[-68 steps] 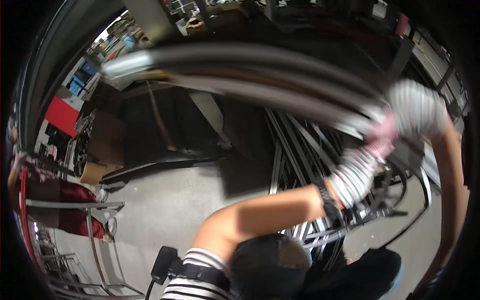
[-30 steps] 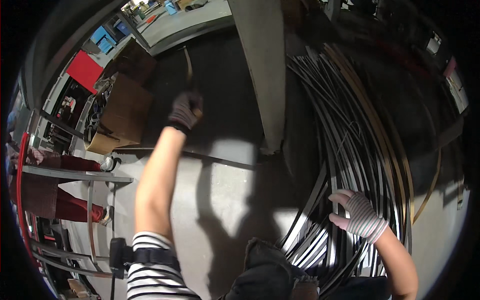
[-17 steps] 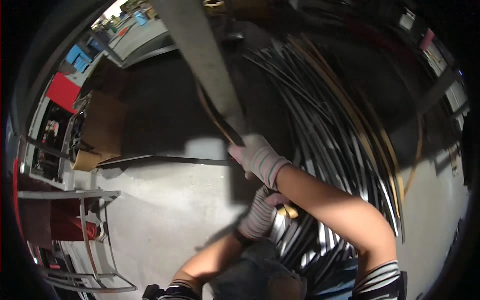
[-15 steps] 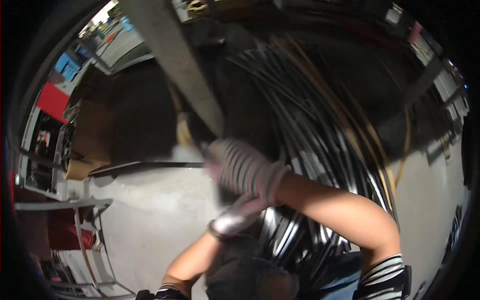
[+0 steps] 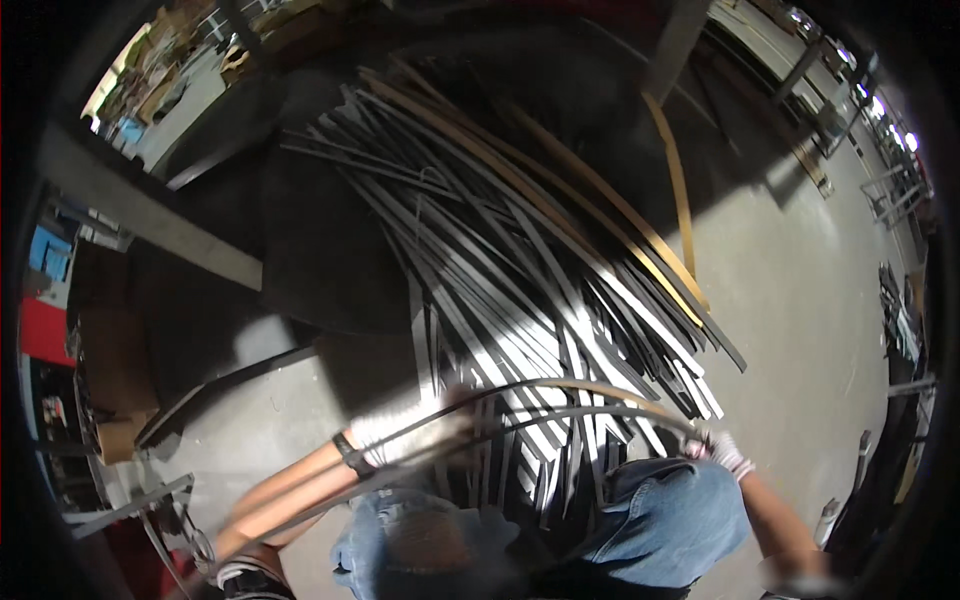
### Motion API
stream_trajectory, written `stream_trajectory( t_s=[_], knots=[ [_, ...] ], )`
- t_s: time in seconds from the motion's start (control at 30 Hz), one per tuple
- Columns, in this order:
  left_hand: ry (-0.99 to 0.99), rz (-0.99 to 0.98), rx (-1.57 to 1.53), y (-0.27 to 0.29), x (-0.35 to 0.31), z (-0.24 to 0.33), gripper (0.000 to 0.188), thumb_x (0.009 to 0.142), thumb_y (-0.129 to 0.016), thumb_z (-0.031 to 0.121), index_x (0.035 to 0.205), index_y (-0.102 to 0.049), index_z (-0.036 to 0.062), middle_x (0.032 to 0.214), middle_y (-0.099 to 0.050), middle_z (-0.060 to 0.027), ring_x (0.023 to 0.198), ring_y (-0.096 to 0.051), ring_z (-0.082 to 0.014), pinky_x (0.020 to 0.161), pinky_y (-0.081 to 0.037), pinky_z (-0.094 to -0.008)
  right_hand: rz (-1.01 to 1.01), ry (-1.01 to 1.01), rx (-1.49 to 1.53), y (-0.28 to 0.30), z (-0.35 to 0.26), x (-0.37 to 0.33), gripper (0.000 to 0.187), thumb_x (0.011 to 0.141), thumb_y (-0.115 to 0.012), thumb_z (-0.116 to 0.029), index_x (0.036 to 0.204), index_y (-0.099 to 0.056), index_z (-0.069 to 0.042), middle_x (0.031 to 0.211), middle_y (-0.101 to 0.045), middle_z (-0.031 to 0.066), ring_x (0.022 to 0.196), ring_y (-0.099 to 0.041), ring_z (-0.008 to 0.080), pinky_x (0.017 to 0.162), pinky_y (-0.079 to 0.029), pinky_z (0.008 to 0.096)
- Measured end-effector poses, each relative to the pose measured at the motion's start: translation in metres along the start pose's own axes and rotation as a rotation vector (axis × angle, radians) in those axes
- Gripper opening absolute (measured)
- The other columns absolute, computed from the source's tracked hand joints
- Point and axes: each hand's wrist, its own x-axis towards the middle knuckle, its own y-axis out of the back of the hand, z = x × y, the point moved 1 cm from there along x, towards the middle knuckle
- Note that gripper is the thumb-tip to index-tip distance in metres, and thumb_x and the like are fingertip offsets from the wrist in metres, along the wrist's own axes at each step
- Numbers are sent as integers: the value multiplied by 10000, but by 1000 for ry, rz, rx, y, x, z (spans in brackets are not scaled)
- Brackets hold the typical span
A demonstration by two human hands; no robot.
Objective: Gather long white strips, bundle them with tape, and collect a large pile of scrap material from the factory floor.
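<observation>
My right hand (image 5: 722, 452), in a striped light glove, is closed around the end of long thin bendy strips (image 5: 590, 388) beside my right knee. From there the strips arch leftward across my lap and run over my left forearm toward the lower left. My left hand (image 5: 415, 430), gloved and with a dark band at the wrist, is at the strips; motion smears its fingers. Beyond my knees a large pile of long flat strips (image 5: 470, 270), grey, black and shiny, lies on the floor, with several tan strips (image 5: 590, 215) along its right side.
A grey metal beam (image 5: 165, 222) slants in from the left, and another post (image 5: 680, 45) stands at the far right. A bent tan strip (image 5: 678, 185) lies apart from the pile. Cardboard (image 5: 118, 350) and a metal frame (image 5: 130, 508) are at the left.
My hands, crossed close together before, are now spread apart, the left to the left and the right to the right. Arching strips now show between them. The view has shifted left over the pile.
</observation>
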Motion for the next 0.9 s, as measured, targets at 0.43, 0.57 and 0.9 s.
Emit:
stream_trajectory(
  t_s=[0.43, 0.57, 0.9],
  knots=[
    [-393, 823, -90, 116, 153, 192, 587, 1010, -520, 394, 1438, -402, 11, 1343, -551, -217, 1241, -548, -336, 1005, -503, -399, -362, 861, -956, -253, -119, -49, 576, 920, -694, -311, 1364, -483, -12, 1197, -614, 157, 1108, -585, 225, 977, -474, 351],
    [-312, 1581, 1529, 102, 35, 74, 517, 879, -729, 178, 1301, -526, -42, 1322, -559, -190, 1241, -507, -302, 1076, -395, -395, 613, 1839, -1083, -257, -233, -37, 733, 816, -763, -318, 1369, -413, 13, 1175, -612, 280, 1006, -646, 403, 922, -500, 465],
    [-12, 1827, 76, 178, -98, 21, 526, 851, -772, 384, 1230, -597, 65, 1032, -640, -30, 911, -607, -189, 793, -490, -351, -152, 1554, -1385, -435, -211, -61, 507, 898, -637, -322, 1275, -507, -8, 800, -662, 196, 733, -670, 359, 673, -538, 464]
  ],
)
